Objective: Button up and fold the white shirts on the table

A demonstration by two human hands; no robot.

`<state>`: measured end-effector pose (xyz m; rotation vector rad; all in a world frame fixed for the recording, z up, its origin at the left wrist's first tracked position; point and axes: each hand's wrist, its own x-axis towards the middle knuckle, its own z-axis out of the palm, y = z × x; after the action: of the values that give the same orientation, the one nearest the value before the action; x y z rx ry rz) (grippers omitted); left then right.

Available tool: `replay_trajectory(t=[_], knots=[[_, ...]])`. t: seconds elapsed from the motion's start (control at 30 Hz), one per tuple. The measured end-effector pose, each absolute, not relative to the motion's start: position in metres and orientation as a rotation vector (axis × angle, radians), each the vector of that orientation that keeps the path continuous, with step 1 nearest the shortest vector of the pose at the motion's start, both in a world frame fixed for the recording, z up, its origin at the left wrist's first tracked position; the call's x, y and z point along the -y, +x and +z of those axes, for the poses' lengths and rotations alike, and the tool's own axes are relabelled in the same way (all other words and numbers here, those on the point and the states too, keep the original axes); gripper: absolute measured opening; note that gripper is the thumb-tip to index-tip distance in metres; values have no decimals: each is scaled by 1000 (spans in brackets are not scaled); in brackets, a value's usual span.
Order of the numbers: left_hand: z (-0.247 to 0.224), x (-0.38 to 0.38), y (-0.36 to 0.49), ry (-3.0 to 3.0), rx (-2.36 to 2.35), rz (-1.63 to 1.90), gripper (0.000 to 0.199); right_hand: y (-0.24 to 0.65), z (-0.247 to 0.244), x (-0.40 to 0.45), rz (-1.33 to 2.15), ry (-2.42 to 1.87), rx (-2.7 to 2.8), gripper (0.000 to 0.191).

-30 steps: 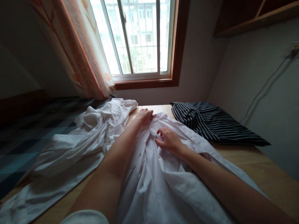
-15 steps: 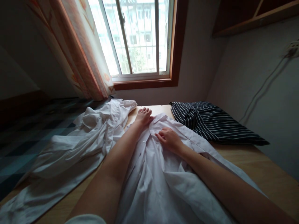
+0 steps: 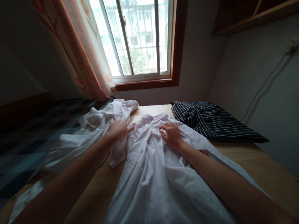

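A white buttoned shirt (image 3: 149, 174) lies spread on the wooden table (image 3: 93, 199), its collar toward the window. My left hand (image 3: 119, 128) is at the shirt's left shoulder edge, between it and a second, crumpled white garment (image 3: 72, 146); its thumb reaches to the shirt, and what its other fingers do is hard to make out. On the upper right of the shirt front rests my right hand (image 3: 171, 134), fingers bent and somewhat apart on the cloth, with nothing visible held.
Black cloth with white stripes (image 3: 210, 121) lies at the table's back right. A dark checked surface (image 3: 28, 149) borders the left side. Behind stand a curtain (image 3: 86, 62) and a window (image 3: 142, 40). A cable (image 3: 263, 87) hangs on the right wall.
My left hand has moved from the collar down and left to the shirt's shoulder edge. The collar and a sleeve at the left now show. My right hand has shifted slightly, its fingers more spread.
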<state>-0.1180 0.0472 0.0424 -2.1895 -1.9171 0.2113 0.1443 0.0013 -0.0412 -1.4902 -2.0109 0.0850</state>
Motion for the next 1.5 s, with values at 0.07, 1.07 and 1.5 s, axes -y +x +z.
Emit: replay_trajectory(t=[0.07,1.07,1.5], knots=[[36,-38,-124,-2235,1938,282,60,145,-44,-3,114,-1534,2034,33],[73,-57,-125,-2251,1699,331,23,149,-44,-5,271,-1815,2132,51],[50,10,-142,-2409,1567,232,46,148,-43,-4,290,-1822,2117,52]])
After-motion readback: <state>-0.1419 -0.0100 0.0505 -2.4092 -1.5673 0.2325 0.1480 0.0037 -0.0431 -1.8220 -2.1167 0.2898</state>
